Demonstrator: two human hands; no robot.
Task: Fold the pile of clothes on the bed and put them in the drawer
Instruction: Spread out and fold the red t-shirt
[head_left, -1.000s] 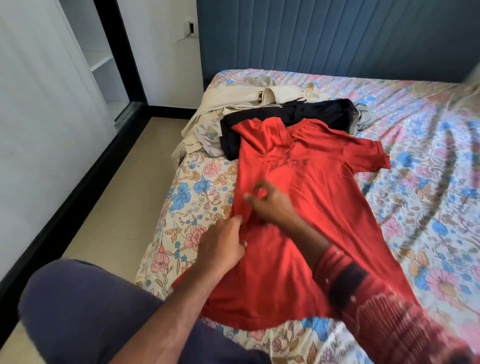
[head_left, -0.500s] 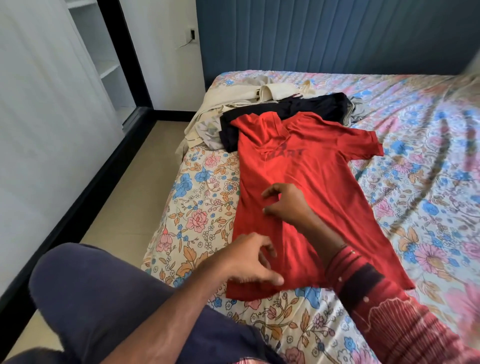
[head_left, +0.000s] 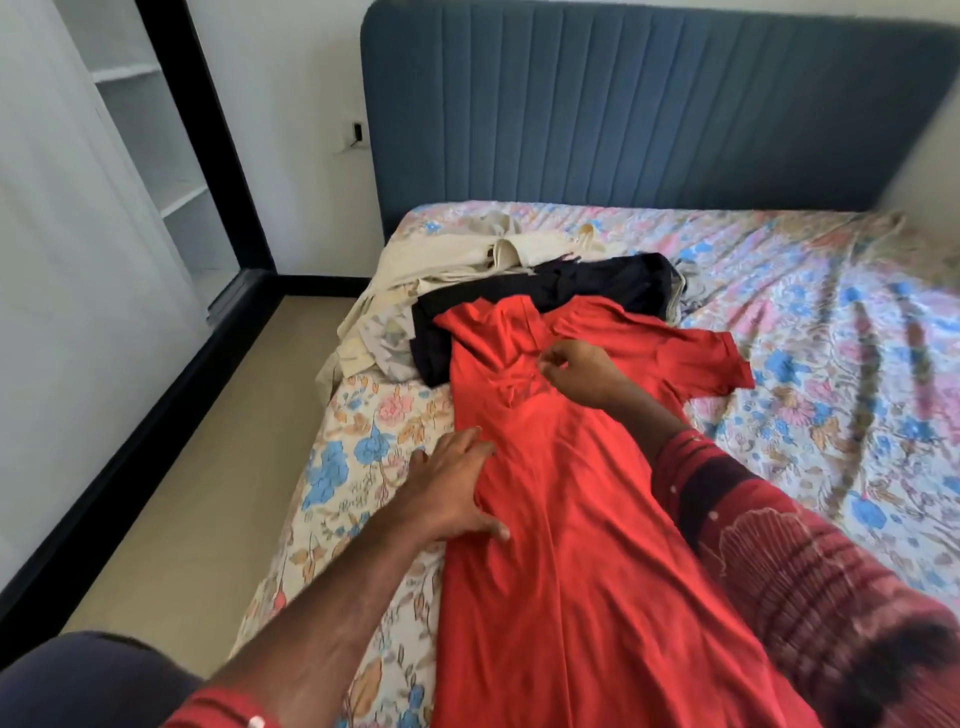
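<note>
A red T-shirt (head_left: 571, 519) lies lengthwise on the floral bed (head_left: 831, 364), its left side folded inward and its right sleeve spread out. My left hand (head_left: 452, 483) presses flat on the shirt's folded left edge, fingers straight. My right hand (head_left: 576, 364) rests on the chest area near the collar, fingers loosely curled; whether it pinches cloth I cannot tell. Behind the shirt lies a black garment (head_left: 571, 286), and beyond that a heap of cream clothes (head_left: 457, 260).
A blue padded headboard (head_left: 623, 114) stands at the far end of the bed. To the left are a strip of beige floor (head_left: 208, 493), a white wardrobe with a black frame (head_left: 171, 130) and open shelves. No drawer is in view.
Both hands have moved up the shirt: the right from the middle to the chest near the collar, the left from the hem to the left edge. The camera has tilted upward.
</note>
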